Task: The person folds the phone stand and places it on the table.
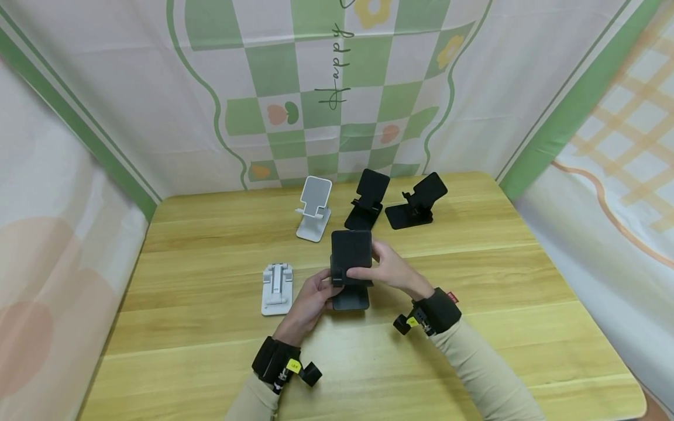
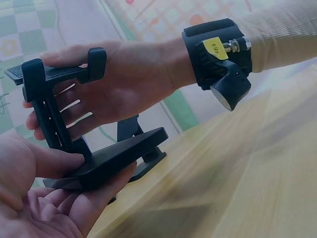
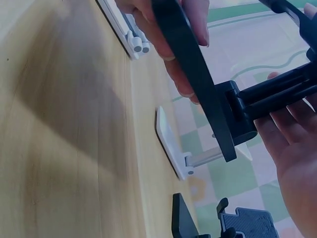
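Both hands hold a black phone stand (image 1: 351,248) above the table, unfolded, its back plate raised over a flat base (image 2: 116,159). With the thumb on top and fingers underneath, my left hand (image 1: 309,299) grips the base. My right hand (image 1: 394,269) holds the upper part from the right, thumb across the front of the plate and fingers behind it. The left wrist view shows those fingers behind the two-bar post (image 2: 49,119). To the left of my left hand, a white phone stand (image 1: 277,292) lies folded flat on the table.
An unfolded white phone stand (image 1: 316,199) and two unfolded black ones, one in the middle (image 1: 372,190) and another at the right (image 1: 413,211), stand along the back of the wooden table (image 1: 200,245). Behind the table hangs a green-checked cloth (image 1: 274,70).
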`<state>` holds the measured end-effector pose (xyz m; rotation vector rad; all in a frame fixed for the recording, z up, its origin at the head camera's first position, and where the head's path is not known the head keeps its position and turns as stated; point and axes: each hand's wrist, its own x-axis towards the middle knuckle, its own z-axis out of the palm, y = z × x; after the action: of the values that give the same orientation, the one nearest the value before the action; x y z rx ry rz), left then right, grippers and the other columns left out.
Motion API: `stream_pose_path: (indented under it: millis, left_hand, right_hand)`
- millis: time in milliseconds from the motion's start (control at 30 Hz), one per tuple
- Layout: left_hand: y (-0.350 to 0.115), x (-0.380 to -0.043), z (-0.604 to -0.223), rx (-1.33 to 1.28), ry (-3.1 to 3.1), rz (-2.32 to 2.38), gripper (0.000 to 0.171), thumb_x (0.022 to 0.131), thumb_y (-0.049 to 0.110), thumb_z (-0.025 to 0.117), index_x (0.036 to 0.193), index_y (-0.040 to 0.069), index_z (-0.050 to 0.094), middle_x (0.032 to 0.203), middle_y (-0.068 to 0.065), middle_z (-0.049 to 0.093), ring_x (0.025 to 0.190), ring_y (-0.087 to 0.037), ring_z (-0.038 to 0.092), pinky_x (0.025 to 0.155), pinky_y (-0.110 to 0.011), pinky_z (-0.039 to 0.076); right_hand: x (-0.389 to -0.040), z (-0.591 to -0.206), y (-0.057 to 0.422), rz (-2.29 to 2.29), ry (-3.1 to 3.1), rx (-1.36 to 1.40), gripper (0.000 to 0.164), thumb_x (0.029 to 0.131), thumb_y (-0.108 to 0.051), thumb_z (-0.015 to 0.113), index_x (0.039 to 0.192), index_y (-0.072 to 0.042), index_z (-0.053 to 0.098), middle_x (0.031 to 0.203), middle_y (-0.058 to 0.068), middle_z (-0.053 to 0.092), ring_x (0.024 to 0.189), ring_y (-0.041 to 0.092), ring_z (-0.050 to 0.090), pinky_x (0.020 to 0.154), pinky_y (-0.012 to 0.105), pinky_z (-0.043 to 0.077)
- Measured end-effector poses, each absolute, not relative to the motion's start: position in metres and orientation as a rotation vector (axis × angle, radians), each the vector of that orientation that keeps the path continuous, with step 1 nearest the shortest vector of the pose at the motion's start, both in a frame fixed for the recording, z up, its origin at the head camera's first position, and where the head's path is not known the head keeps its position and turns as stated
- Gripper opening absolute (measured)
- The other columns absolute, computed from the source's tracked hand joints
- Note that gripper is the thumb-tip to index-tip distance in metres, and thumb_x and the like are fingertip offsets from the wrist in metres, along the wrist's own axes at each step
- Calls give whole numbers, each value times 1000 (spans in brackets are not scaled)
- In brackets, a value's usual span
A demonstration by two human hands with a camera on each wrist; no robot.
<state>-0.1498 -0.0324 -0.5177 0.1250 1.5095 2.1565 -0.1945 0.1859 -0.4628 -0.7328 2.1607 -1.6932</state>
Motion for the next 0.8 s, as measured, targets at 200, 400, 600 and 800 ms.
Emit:
stream_pose_path:
  millis: [200,400,600,800]
  left_hand:
    - [-32,-150,-518,130,1522,2147,53,105,1,52,155,-7,35,137,-29,61,114,-26,70,83,-28,61]
    - [-32,-150,-518,130,1540,2140,53,105,1,52,154,-7,35,135,-30,62,111,-24,71,81,-27,60]
    - [-34,-151,-518,132,1532,2137,53,105,2,52,155,-7,34,135,-29,62,112,-24,71,82,-27,60]
    - [-35,-151,-518,137,1526,2128,52,106,4,52,155,-6,35,136,-28,62,113,-23,71,82,-27,60]
  right_hand:
    - [-194,-464,186,-1703,2180,-712,63,90,-23,80,144,-3,54,147,18,55,139,38,45,119,65,26]
    - [-194,-464,184,-1712,2204,-736,59,90,-18,79,141,-1,56,144,18,58,137,38,48,118,64,29]
    - [-193,-463,183,-1722,2207,-749,56,90,-17,79,139,0,57,142,19,59,135,38,50,118,65,30]
    - [-192,-463,182,-1722,2218,-742,55,91,-17,79,139,-1,58,142,17,60,134,35,51,118,64,30]
